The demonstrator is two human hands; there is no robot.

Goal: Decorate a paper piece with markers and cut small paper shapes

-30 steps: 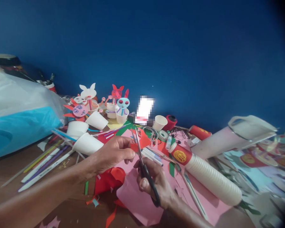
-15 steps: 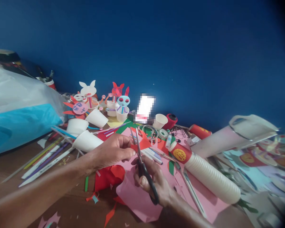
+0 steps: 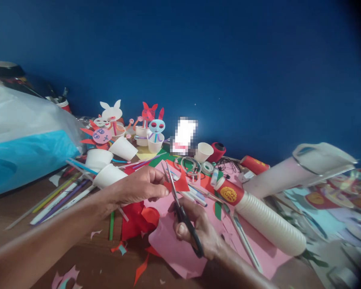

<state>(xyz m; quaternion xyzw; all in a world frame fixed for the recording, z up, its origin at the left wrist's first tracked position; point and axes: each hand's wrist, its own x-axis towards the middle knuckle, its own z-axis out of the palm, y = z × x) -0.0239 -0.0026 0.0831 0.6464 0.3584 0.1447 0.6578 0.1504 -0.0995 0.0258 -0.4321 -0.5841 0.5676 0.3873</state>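
As left fingers pinch red paper (jutting rightward), right fingers curled, gripping scissors

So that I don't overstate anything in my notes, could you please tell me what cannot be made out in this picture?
All in the head view:
Bright panel: its content, masked by pixelation.
Red paper: its gripped edge, covered by the left hand.
Scissors: part of the handles, covered by the right hand.
Plastic bag: its left end, cut off by the picture's edge.
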